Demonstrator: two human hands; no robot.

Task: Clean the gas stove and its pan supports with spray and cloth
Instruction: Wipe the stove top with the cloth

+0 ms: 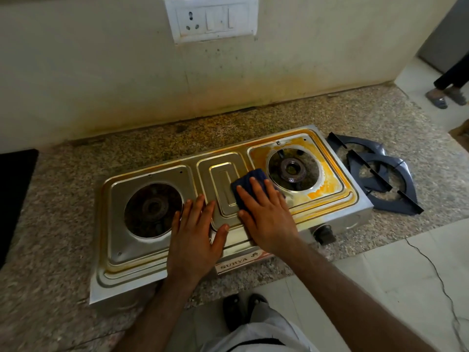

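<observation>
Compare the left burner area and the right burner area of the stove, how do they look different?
The right burner area has thick yellow-orange grime around its opening; the left burner area looks mostly bare steel. The cloth under the right hand lies beside the right one; the left hand rests beside the left. Both lack pan supports.

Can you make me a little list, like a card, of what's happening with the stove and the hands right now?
stove: steel two-burner gas stove on a speckled granite counter
left hand: flat on the stove, between the left burner and the middle
right hand: pressing a dark blue cloth on the stove's middle
dirt: yellow stains around the right burner
pan supports: two dark metal pan supports off the stove, overlapping on the counter to its right
spray: not in view
</observation>
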